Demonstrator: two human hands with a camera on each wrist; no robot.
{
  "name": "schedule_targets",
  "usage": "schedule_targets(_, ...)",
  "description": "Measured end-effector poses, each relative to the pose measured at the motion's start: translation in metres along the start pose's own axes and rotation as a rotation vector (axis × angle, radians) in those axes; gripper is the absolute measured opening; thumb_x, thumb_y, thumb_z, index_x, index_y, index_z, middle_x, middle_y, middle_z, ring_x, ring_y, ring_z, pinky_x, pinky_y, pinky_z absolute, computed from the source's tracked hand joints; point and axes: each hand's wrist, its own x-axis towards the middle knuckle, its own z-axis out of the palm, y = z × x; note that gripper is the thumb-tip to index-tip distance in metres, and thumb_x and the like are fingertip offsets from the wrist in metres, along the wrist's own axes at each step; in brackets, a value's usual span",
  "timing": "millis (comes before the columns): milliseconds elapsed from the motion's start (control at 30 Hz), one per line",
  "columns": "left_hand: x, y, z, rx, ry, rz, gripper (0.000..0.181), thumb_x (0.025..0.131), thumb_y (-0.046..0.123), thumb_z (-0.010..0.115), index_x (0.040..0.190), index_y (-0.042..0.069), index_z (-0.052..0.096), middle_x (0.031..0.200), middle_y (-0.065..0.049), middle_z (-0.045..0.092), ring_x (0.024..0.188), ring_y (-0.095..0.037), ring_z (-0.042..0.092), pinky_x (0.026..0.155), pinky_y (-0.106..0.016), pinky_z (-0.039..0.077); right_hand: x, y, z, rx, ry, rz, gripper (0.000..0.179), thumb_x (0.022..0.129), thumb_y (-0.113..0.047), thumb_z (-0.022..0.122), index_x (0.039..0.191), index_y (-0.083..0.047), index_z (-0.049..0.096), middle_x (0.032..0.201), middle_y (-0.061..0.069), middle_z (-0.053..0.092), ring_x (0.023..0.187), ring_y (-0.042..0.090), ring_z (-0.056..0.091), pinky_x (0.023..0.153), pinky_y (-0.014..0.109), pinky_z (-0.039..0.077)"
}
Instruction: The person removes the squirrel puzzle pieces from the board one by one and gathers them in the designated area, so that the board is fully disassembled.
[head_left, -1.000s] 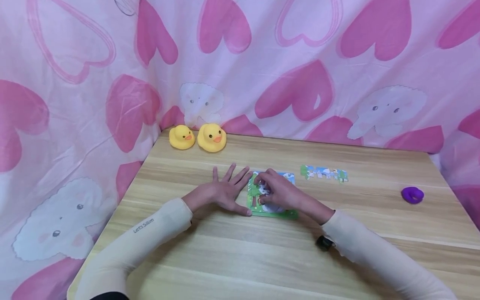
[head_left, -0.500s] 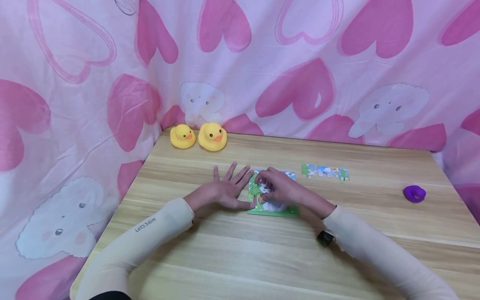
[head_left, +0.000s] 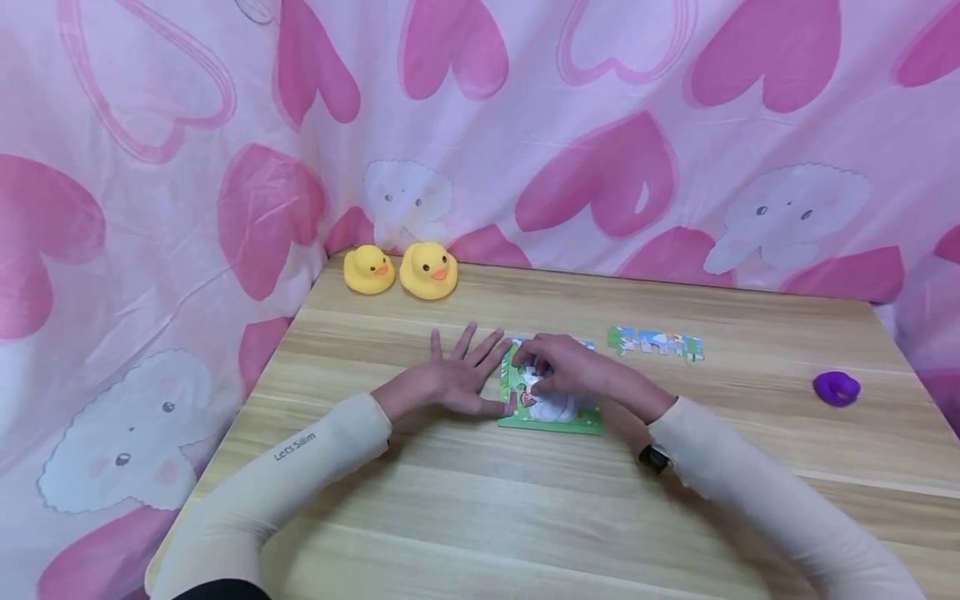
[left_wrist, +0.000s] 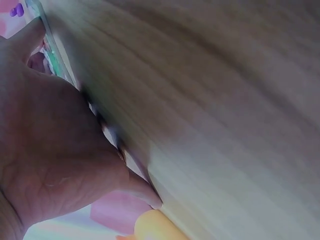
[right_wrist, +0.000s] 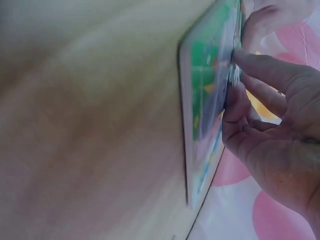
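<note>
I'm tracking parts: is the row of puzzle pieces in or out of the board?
Out: the puzzle pieces lie on the table, wood showing between them and the board.

A broad tabletop of pale, light-brown wood grain (head_left: 480,517), with a rounded near-left corner, fills the foreground. Beyond its far edge hangs a soft, pale-pink cloth backdrop (head_left: 480,154), which turns a corner at the tabletop's far-left end and runs down its left side; more of the cloth borders its right edge. Large solid deep-pink hearts (head_left: 603,179), pink outlined hearts (head_left: 157,153) and white fluffy cartoon animals (head_left: 131,442) decorate the cloth. Diffuse light leaves a pale sheen on the tabletop's near middle.
</note>
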Motion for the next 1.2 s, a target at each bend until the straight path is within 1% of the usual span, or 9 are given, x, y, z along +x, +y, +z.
schedule_targets(100, 0.001, 0.001, -0.002, 0.007, 0.008, 0.002, 0.112, 0.089, 0.091, 0.04, 0.169, 0.035, -0.016, 0.178, 0.009, -0.022, 0.164, -0.039, -0.021, 0.115, -0.087, -0.011, 0.002, 0.0, -0.004, -0.037, -0.022, 0.004, 0.044, 0.087, -0.019, 0.088, 0.128, -0.015, 0.073, 0.112, 0.001, 0.07, 0.098, 0.015, 0.065, 0.089, 0.033, 0.059)
schedule_targets(167, 0.002, 0.001, -0.002, 0.008, 0.009, 0.006, 0.112, 0.09, 0.091, 0.04, 0.169, 0.034, -0.016, 0.178, 0.009, -0.022, 0.164, -0.04, -0.021, 0.115, -0.087, -0.011, 0.003, 0.001, -0.005, -0.044, -0.029, 0.003, 0.046, 0.087, -0.026, 0.089, 0.128, -0.015, 0.074, 0.111, 0.0, 0.07, 0.098, 0.014, 0.065, 0.089, 0.033, 0.059)
schedule_targets(233, 0.002, 0.001, -0.002, 0.009, 0.009, 0.007, 0.112, 0.09, 0.091, 0.04, 0.169, 0.034, -0.016, 0.178, 0.009, -0.022, 0.164, -0.039, -0.021, 0.115, -0.087, -0.011, 0.002, 0.001, -0.005, -0.038, -0.027, -0.003, 0.047, 0.086, -0.029, 0.09, 0.128, -0.015, 0.074, 0.11, 0.001, 0.07, 0.097, 0.014, 0.064, 0.088, 0.033, 0.058)
schedule_targets(333, 0.002, 0.001, -0.003, 0.007, 0.009, 0.008, 0.113, 0.089, 0.092, 0.04, 0.169, 0.034, -0.016, 0.178, 0.009, -0.022, 0.164, -0.039, -0.022, 0.115, -0.087, -0.011, 0.0, 0.001, -0.004, -0.014, -0.009, -0.012, 0.047, 0.086, -0.028, 0.09, 0.127, -0.014, 0.074, 0.109, 0.002, 0.07, 0.096, 0.015, 0.063, 0.086, 0.033, 0.057)
schedule_targets(533, 0.002, 0.001, -0.002, 0.002, 0.003, 0.006, 0.114, 0.089, 0.092, 0.041, 0.168, 0.034, -0.017, 0.178, 0.009, -0.023, 0.164, -0.038, -0.023, 0.115, -0.087, -0.011, -0.007, 0.005, 0.001, 0.071, 0.068, -0.008, 0.045, 0.087, -0.017, 0.089, 0.129, -0.016, 0.073, 0.105, 0.001, 0.067, 0.093, 0.017, 0.059, 0.079, 0.028, 0.053)
schedule_targets(633, 0.001, 0.002, -0.002, -0.004, -0.004, 0.003, 0.113, 0.089, 0.091, 0.041, 0.168, 0.035, -0.017, 0.177, 0.009, -0.023, 0.163, -0.039, -0.023, 0.115, -0.087, -0.012, -0.012, 0.007, 0.002, 0.101, 0.11, -0.011, 0.046, 0.088, -0.014, 0.087, 0.131, -0.017, 0.072, 0.109, 0.001, 0.066, 0.095, 0.017, 0.06, 0.079, 0.028, 0.055)
schedule_targets(800, 0.001, 0.002, -0.004, -0.006, -0.005, 0.003, 0.113, 0.089, 0.091, 0.042, 0.169, 0.034, -0.015, 0.178, 0.008, -0.023, 0.163, -0.039, -0.024, 0.115, -0.087, -0.011, -0.026, 0.011, -0.008, 0.124, 0.184, 0.012, 0.047, 0.09, -0.016, 0.086, 0.135, -0.02, 0.07, 0.121, 0.0, 0.066, 0.098, 0.018, 0.061, 0.078, 0.03, 0.056)
schedule_targets(933, 0.001, 0.001, -0.003, -0.009, -0.008, -0.001, 0.113, 0.089, 0.091, 0.042, 0.169, 0.035, -0.015, 0.178, 0.009, -0.023, 0.163, -0.038, -0.024, 0.116, -0.087, -0.011, -0.042, 0.02, -0.017, 0.091, 0.238, 0.053, 0.048, 0.09, -0.018, 0.087, 0.134, -0.021, 0.07, 0.122, 0.0, 0.066, 0.097, 0.018, 0.062, 0.075, 0.028, 0.055)
schedule_targets(1200, 0.0, -0.001, 0.0, -0.019, -0.009, -0.001, 0.114, 0.088, 0.091, 0.045, 0.169, 0.036, -0.015, 0.178, 0.009, -0.023, 0.164, -0.038, -0.023, 0.115, -0.087, -0.012, -0.076, 0.045, -0.025, 0.039, 0.309, 0.085, 0.048, 0.089, -0.011, 0.086, 0.134, -0.017, 0.07, 0.122, 0.004, 0.067, 0.097, 0.021, 0.065, 0.074, 0.027, 0.054)
